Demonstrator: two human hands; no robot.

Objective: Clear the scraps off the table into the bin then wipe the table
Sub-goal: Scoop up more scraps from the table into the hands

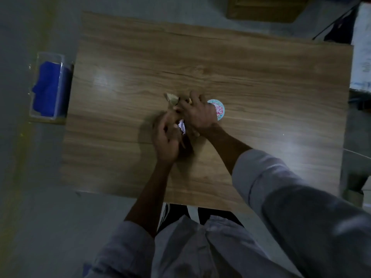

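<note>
A: Head view, dim. Small pile of crumpled scraps (pixel 176 109), tan paper plus a white wrapper bit, is seen mid-table on the wood-grain laminate table (pixel 251 81).

B: Hands?

A: Left hand (pixel 165 140) is curled at the near side of the pile, fingers partly closed; whether scraps are actually pinched cannot be told. Right hand (pixel 197 115) is laid over the far side, fingers bent down onto the pile, white wrapper showing between the two hands. Hold not confirmed either.

B: Step?

A: Gathering is judged to be in hand. Scraps should be raked together into one bunch and cupped from both sides so nothing is dropped on the carry.

B: Anything missed?

A: Round teal-rimmed sticker-like disc with red print (pixel 217 109) lies just beside the right hand, partly covered by it. Could be left behind if not swept in.

B: Surroundings?

A: Clear plastic bin (pixel 61 59) holding a blue cloth (pixel 48 91) sits off the table's left edge, well apart from the pile. Cloth is presumably meant for wiping. Nothing is seen between pile and bin. Glare patches are noted on the tabletop.
</note>
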